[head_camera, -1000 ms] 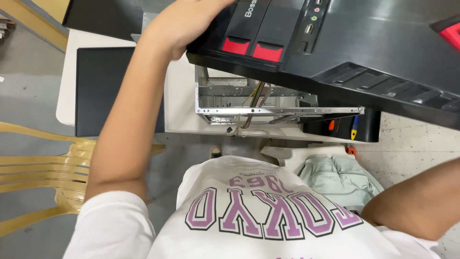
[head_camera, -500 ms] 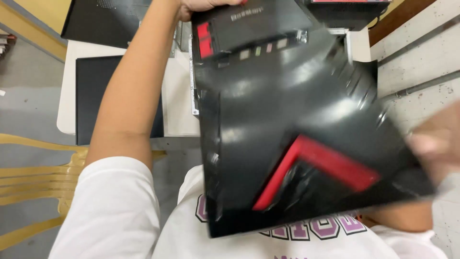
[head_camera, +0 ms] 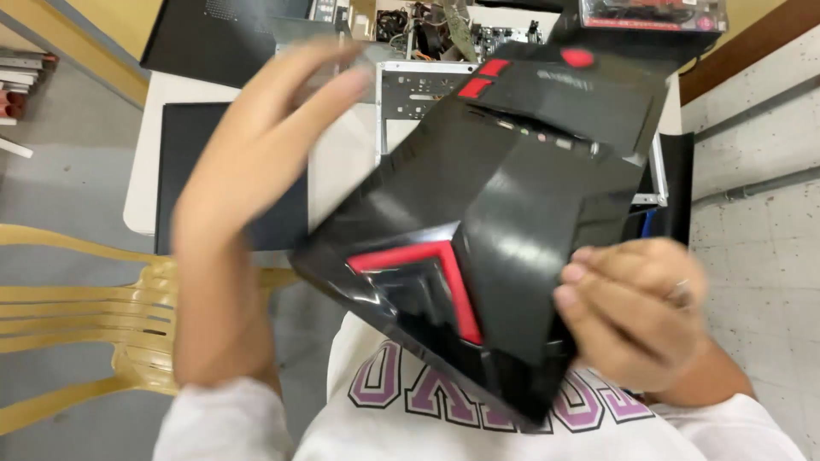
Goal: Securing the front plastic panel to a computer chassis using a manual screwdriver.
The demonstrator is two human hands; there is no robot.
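Our left hand [head_camera: 282, 128] has let go and hangs open; our right hand [head_camera: 636, 312] now grips the black front panel [head_camera: 495, 230], swung rightward.

The left hand [head_camera: 282, 128] was raised in the upper left of the frame, fingers loosely spread and curved, palm turned toward the centre, closed on nothing. Its bare forearm ran down to a white sleeve at the lower left. The right hand [head_camera: 632, 312] sat at the lower right, fingers curled inward in a grip, forearm leaving toward the bottom right corner.
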